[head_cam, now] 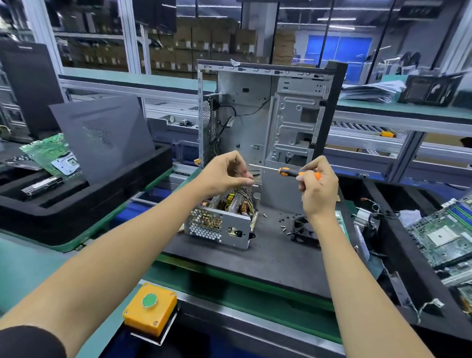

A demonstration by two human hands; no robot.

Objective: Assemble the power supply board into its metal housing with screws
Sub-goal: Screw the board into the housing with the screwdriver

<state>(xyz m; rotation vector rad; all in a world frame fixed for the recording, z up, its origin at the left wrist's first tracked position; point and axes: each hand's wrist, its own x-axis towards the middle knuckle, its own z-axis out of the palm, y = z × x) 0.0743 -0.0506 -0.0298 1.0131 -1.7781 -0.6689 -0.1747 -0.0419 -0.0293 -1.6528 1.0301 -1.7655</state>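
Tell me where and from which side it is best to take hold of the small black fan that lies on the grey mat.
Probably by its two opposite outer edges, coming from above. The fan lies flat on the mat, so its square frame offers straight sides, and the right forearm partly covers it, so the near-left corner is the freest.

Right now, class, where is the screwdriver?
In the head view, the screwdriver is held level in the right hand, its tip at the left hand, above the power supply housing.
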